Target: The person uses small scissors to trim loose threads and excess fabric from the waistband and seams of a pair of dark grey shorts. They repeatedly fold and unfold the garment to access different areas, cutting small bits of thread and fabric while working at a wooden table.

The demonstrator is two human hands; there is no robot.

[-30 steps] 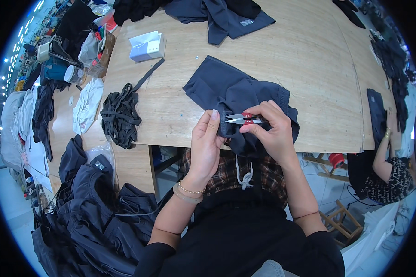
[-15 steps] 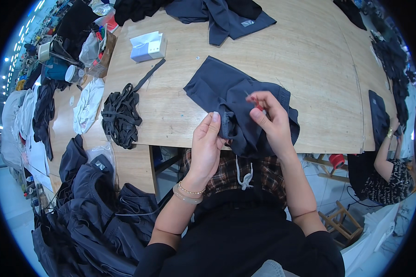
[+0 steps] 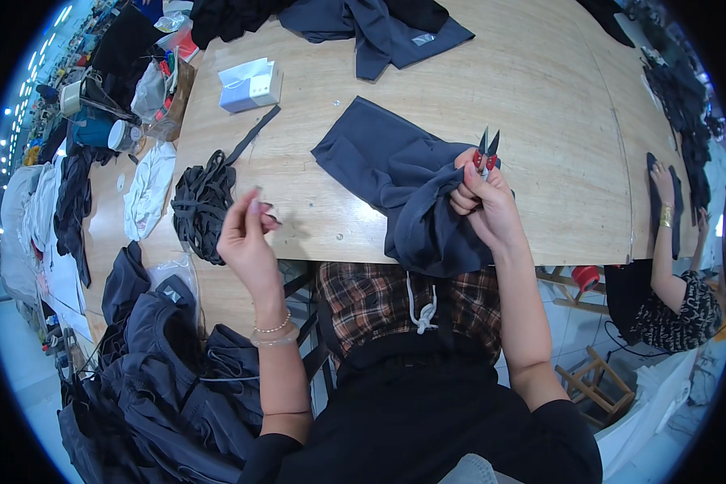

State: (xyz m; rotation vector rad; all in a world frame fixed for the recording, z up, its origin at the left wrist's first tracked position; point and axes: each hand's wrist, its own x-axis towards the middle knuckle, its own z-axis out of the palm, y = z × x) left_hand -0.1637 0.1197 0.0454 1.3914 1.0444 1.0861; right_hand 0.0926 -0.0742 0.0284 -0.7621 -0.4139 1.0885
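Note:
My right hand (image 3: 492,210) is closed around a pair of red-handled thread snips (image 3: 485,153), whose two dark blades point away from me, a little apart. The same fingers grip the gathered edge of a dark blue-grey garment (image 3: 379,153), which lies over the table and droops across its near edge. Its type is not clear from the folds. My left hand (image 3: 250,238) is raised to the left, off the garment, with its thumb and fingers pinched together. A small dark bit shows by its fingertips, too small to name. Beside it lies a heap of dark strips (image 3: 204,206).
A tissue box (image 3: 251,87) stands on the wooden table (image 3: 540,105). More dark garments (image 3: 379,32) lie at the far edge, others (image 3: 161,363) pile up at lower left. A basket of supplies (image 3: 177,93) is far left. Another person's arm (image 3: 664,218) works at right.
My left hand has let go of the garment and moved left. My right hand has taken hold of the garment's edge, and the snips in it now point away from me.

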